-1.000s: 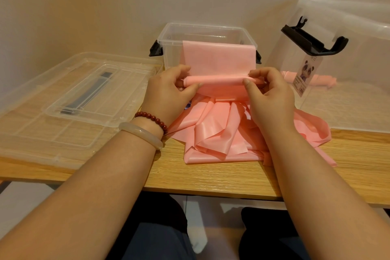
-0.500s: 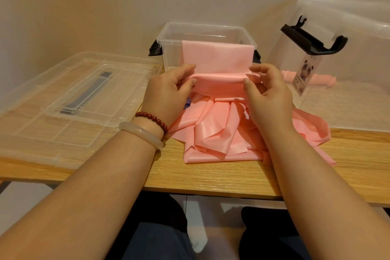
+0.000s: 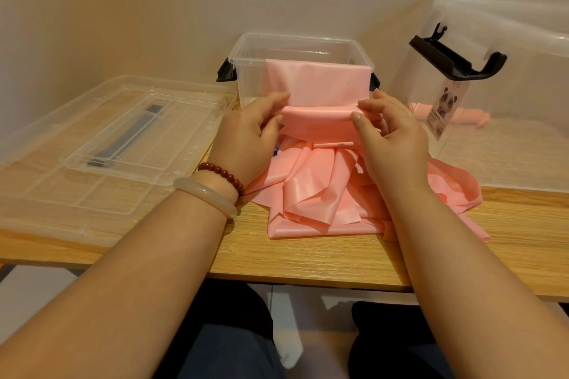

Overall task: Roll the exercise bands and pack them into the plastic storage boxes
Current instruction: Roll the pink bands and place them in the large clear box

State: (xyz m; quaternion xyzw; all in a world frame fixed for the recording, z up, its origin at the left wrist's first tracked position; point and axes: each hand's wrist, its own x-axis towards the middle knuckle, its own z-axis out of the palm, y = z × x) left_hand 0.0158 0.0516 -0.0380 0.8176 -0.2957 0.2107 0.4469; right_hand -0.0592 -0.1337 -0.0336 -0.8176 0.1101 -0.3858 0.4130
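The pink band (image 3: 317, 86) is pinched at each end of its fold by the left hand (image 3: 246, 140) and right hand (image 3: 392, 135). Beyond them it is draped over the clear box (image 3: 251, 71), probably to be held taut for rolling.

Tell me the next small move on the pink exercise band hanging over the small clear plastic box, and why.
Probably roll one more turn upward, toward the front rim of the small clear plastic box. The left hand and right hand each pinch an end of the pink exercise band at its rolled part, and a flat stretch between roll and rim is not yet rolled.
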